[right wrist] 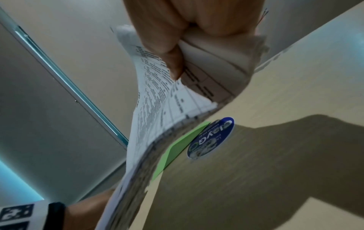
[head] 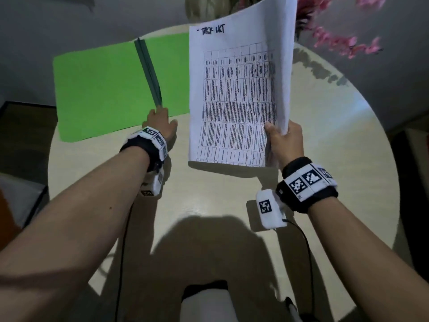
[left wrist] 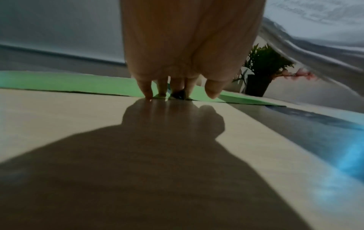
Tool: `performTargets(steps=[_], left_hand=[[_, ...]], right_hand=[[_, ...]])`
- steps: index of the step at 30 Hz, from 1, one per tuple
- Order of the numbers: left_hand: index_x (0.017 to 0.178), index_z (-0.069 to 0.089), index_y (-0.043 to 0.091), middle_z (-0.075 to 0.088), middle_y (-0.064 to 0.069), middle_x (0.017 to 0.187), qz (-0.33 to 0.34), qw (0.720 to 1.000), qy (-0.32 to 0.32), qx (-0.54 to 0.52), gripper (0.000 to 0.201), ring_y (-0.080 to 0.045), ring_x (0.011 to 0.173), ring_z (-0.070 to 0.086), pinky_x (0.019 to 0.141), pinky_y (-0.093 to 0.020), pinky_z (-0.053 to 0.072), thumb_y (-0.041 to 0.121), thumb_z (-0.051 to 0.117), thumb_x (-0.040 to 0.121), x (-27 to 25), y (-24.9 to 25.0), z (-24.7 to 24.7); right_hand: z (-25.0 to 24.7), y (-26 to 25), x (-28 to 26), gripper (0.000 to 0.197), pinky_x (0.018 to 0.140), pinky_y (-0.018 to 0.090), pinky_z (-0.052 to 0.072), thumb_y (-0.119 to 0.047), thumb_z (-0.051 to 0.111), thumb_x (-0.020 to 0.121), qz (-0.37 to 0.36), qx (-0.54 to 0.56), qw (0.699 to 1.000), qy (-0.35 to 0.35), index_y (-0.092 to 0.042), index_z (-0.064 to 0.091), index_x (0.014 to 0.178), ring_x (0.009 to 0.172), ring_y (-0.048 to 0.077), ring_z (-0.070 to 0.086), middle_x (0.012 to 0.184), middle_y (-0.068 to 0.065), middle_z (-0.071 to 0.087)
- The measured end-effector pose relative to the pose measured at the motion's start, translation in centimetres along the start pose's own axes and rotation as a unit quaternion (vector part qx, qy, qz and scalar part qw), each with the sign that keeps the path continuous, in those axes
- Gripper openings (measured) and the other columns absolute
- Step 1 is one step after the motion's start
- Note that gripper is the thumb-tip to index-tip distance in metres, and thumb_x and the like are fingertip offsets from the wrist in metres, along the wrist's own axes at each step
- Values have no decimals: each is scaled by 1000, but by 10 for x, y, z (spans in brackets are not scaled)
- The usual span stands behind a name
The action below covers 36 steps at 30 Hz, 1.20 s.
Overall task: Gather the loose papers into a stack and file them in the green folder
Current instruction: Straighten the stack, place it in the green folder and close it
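Filing step: right hand (head: 286, 140) grip pinches the stack of papers (head: 236, 94) by its near corner. Left hand (head: 161, 123) fingers, spread, press the open green folder (head: 99, 89) at its spine. Next: lay the stack left of the grip, onto the folder.

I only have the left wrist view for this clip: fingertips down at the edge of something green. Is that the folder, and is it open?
Observer: Yes. In the head view the green folder lies open flat on the table, and the left hand touches the near end of its dark centre strip.
Operator: Who has the papers?
Observer: The right hand grips the papers as one stack by the lower right corner, held up with the top curling back.
Operator: Anything else on the table?
Observer: The right wrist view shows a round blue sticker on the tabletop, beside a corner of the folder.
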<state>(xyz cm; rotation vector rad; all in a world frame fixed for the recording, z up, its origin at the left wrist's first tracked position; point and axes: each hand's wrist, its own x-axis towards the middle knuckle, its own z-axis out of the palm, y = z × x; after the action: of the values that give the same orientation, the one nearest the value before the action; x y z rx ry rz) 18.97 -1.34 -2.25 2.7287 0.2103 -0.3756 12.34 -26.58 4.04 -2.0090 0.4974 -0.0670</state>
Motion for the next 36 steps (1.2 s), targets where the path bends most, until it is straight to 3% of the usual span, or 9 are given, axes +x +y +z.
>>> performTargets(steps=[2,6,13,17,20,24,26,32,36], left_hand=[[123,42,-8,44,-31,131,8,1000,12,10,38,-46,115,48,95,-49,40,18,37,96,-1,-2,2],[107,54,-11,57,-34,113,59,997,24,31,36,-44,102,56,84,-46,44,19,38,95,-29,2,-1],[102,69,6,72,-21,96,141,983,-21,111,34,-34,87,66,79,-38,52,24,42,92,-128,-10,20],[89,70,5,68,-12,73,165,975,-68,134,34,-24,65,56,63,-28,46,25,43,91,-170,-12,20],[83,61,7,52,-1,61,138,984,-62,93,26,-23,66,52,59,-26,39,28,47,90,-175,-5,19],[106,54,6,59,-10,95,1,996,-38,-80,23,-30,90,59,78,-36,50,17,54,86,-152,6,24],[103,56,6,61,-19,109,-31,990,-42,-128,20,-34,95,59,85,-36,50,3,49,84,-142,8,30],[85,52,14,56,-13,92,-26,984,-59,-169,17,-24,81,49,72,-25,39,-2,44,83,-142,9,43],[129,47,10,61,-20,110,-21,973,-72,-217,35,-23,77,53,74,-26,38,17,43,95,-152,14,40]], right_hand=[[0,4,-2,17,65,34,40,-15,57,88,0,-7,1000,-4,-11,50,73,55,14,40,57,-2,42],[-7,7,-10,36,55,26,37,-14,56,89,7,9,1000,3,-18,39,58,51,12,38,56,-2,39],[-31,21,-41,38,53,25,34,-12,53,90,60,36,998,0,-17,35,58,50,15,36,56,3,36],[-38,39,-67,32,39,17,33,-9,52,91,127,86,988,-18,-15,38,63,48,14,33,57,3,31],[-41,55,-83,29,36,18,33,-11,54,91,168,80,982,-40,-15,40,66,46,14,32,57,2,32],[-39,66,-95,26,32,15,33,-12,54,91,190,75,977,-67,-14,43,68,46,13,32,57,1,33],[-36,68,-96,25,31,13,32,-12,55,91,195,80,975,-73,-14,44,69,46,13,32,57,1,33],[-28,76,-94,31,45,26,33,-11,56,90,220,34,971,-92,-12,39,64,47,16,34,57,3,34],[-25,77,-89,32,46,27,35,-11,57,89,214,15,973,-89,-13,38,63,48,17,37,57,4,37]])
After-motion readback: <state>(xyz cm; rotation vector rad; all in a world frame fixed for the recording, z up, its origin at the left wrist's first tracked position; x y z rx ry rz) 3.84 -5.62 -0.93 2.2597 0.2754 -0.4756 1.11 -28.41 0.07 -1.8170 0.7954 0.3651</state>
